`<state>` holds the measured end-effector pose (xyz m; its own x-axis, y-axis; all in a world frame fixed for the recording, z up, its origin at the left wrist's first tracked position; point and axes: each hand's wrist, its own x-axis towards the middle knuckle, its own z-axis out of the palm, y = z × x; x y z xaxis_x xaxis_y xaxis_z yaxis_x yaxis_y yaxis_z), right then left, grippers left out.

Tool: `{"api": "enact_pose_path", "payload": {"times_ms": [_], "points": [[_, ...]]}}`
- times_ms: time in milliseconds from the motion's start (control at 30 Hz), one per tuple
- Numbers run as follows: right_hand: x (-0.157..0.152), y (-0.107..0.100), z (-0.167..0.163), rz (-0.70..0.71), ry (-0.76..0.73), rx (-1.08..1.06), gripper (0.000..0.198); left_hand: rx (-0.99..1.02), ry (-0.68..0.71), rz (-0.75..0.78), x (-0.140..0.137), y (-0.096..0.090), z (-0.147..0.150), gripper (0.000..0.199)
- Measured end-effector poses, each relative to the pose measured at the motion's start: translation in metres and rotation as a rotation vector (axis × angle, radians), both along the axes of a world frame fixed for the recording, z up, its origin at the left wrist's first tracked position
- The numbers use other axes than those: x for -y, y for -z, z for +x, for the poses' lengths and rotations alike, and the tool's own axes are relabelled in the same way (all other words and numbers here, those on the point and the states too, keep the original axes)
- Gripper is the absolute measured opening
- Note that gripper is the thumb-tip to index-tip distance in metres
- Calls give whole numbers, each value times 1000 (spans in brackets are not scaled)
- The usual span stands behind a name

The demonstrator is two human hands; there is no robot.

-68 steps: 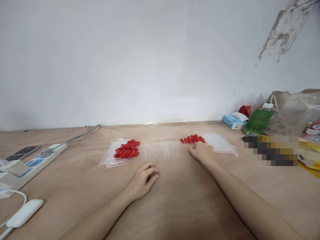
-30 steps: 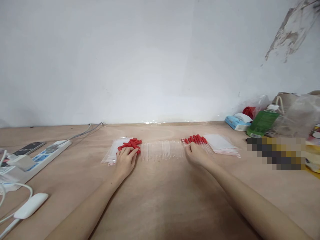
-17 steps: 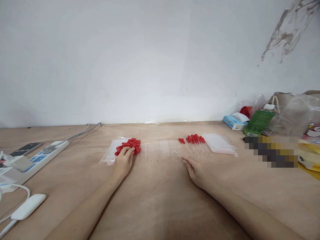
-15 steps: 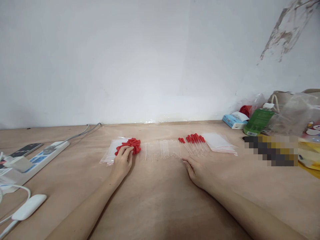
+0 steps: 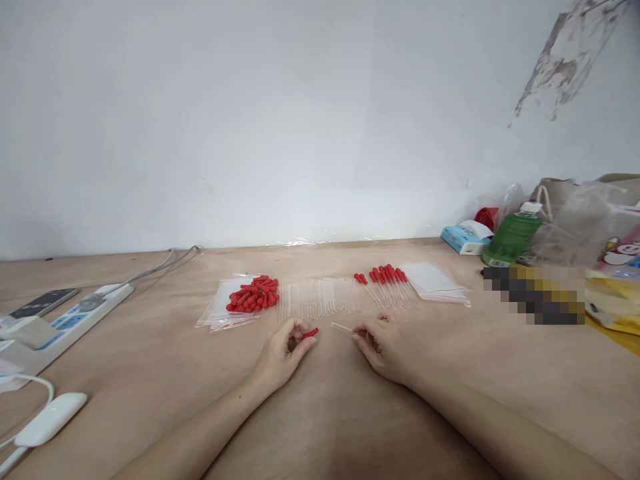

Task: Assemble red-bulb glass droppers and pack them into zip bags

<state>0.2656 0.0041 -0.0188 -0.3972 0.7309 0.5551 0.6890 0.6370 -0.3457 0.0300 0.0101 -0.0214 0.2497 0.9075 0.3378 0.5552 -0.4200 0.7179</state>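
Note:
Pinched in my left hand (image 5: pixel 286 348) is a red rubber dropper bulb (image 5: pixel 310 333), its narrow end facing right. My right hand (image 5: pixel 379 343) is closed on a thin clear dropper tube (image 5: pixel 341 327), whose end points left at the bulb; a small gap separates them. Behind my hands lies a row of loose clear tubes (image 5: pixel 317 297). A heap of red bulbs (image 5: pixel 253 295) rests on clear plastic bags (image 5: pixel 220 308) to the left. Several droppers with red bulbs fitted (image 5: pixel 387 277) lie side by side to the right.
More clear bags (image 5: pixel 435 283) lie right of the droppers. At the right stand a blue tissue pack (image 5: pixel 465 240), a green bottle (image 5: pixel 513 235) and plastic bags (image 5: pixel 570 230). A power strip (image 5: pixel 95 307), a phone (image 5: pixel 45 302) and a white cabled device (image 5: pixel 53 419) occupy the left.
My left hand has left the heap with a red bulb and come right and nearer. My right hand, holding the tube, has moved slightly nearer to me and tipped the tube flatter.

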Motion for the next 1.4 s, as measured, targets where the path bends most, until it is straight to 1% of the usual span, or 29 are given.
{"api": "enact_pose_path", "payload": {"times_ms": [100, 367, 533, 700, 833, 967, 1100, 1400], "points": [[2, 2, -4, -18, -29, 14, 17, -35, 42, -3, 3, -2, 1, 20], [4, 3, -11, -34, -71, 32, 15, -78, 91, 90, 5, -10, 4, 16], [5, 0, -12, -49, -118, 40, 18, -74, 102, 95, 6, -10, 4, 18], [4, 0, -11, -68, -186, 23, 20, -75, 169, 90, 5, -10, 2, 19], [2, -1, -7, -57, -176, 80, 22, -107, 248, 76, 8, -12, 3, 21], [2, -3, -6, -12, -152, 149, 23, -177, 294, 94, 11, -13, 5, 24], [3, -2, -9, 10, -131, 164, 23, -227, 327, 123, 11, -12, 5, 23], [10, -5, -18, -94, -100, 204, 26, -271, 347, 167, 11, -11, 5, 22]]}}
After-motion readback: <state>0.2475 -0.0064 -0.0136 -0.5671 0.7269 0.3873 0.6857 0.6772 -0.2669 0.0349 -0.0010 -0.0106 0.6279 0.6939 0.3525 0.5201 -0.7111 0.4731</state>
